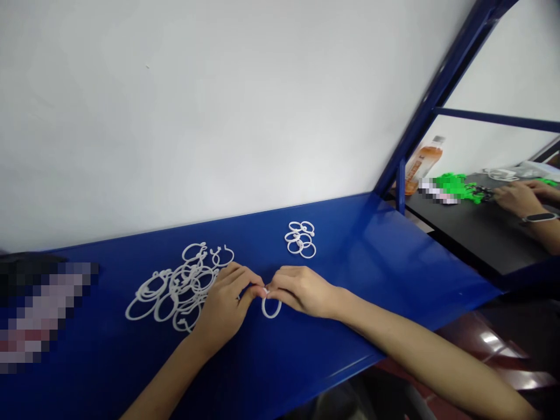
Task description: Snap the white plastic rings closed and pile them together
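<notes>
Ring (pixel 272 317) | hangs just below fingers of both hands | fingertips pinching its top

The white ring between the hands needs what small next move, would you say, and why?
Probably the left hand and right hand should press the white ring shut at its top, since both pinch it there, though the join is hidden.
</notes>
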Demonstrator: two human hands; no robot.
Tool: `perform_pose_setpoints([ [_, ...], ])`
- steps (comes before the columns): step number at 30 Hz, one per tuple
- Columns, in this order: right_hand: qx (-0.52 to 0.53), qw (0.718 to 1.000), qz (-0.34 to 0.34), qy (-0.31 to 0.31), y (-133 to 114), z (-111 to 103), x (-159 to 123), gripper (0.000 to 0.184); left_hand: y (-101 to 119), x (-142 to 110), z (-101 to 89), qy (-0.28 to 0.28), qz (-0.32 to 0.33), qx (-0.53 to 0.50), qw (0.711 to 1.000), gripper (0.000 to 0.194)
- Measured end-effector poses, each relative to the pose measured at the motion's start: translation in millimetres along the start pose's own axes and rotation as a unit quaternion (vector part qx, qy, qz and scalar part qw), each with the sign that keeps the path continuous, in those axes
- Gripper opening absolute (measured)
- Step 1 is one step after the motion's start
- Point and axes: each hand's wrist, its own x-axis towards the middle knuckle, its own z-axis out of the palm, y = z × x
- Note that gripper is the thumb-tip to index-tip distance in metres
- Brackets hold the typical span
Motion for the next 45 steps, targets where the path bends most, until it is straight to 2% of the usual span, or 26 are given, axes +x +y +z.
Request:
perform_pose_setpoints([
  [5,-0.012,0.989,0.114,0.097,3,3,1,0.018,6,3,-1.8,-0.001,0.000,0.008,1.000,0.020],
  [8,-0.020,0.985,0.131,0.111,6,-2,0,0.016,8,2,1.3,-0.008,0.013,0.027,1.000,0.015],
  [10,-0.020,0.986,0.118,0.114,5,-6,0,0.014,5,0,3.2,-0.010,0.021,0.049,0.999,0.014],
  [14,-0.016,0.990,0.095,0.100,5,-11,-1,0.031,-7,-2,2.5,-0.026,0.054,0.132,0.989,0.011],
  [17,0.008,0.995,0.079,0.065,7,-11,-1,0.024,-13,-1,0.6,-0.029,0.098,0.194,0.976,0.012],
  [22,0.040,0.995,0.079,0.041,7,-10,0,0.015,-8,1,0.2,-0.003,0.166,0.266,0.950,0.014],
  [29,0.002,0.994,0.100,0.034,1,-10,2,0.003,-4,-2,3.1,0.026,0.184,0.309,0.933,0.011],
  [32,-0.003,0.990,0.135,0.043,3,-8,2,0.003,-2,0,4.6,0.055,0.172,0.299,0.937,0.014],
  [35,-0.044,0.973,0.201,0.109,14,-12,2,0.006,-3,3,1.8,0.079,0.123,0.295,0.944,0.024],
  [38,-0.121,0.924,0.316,0.178,32,-27,-1,0.008,-12,3,-4.6,0.079,0.013,0.329,0.941,0.028],
  [41,-0.181,0.866,0.425,0.189,52,-44,-7,0.010,-28,0,-8.8,0.039,-0.103,0.368,0.923,0.036],
  [43,-0.192,0.841,0.474,0.179,59,-51,-10,0.010,-38,-4,-8.7,0.010,-0.135,0.372,0.918,0.039],
  [45,-0.192,0.829,0.500,0.159,61,-52,-11,0.010,-45,-7,-7.2,-0.001,-0.133,0.363,0.922,0.040],
])
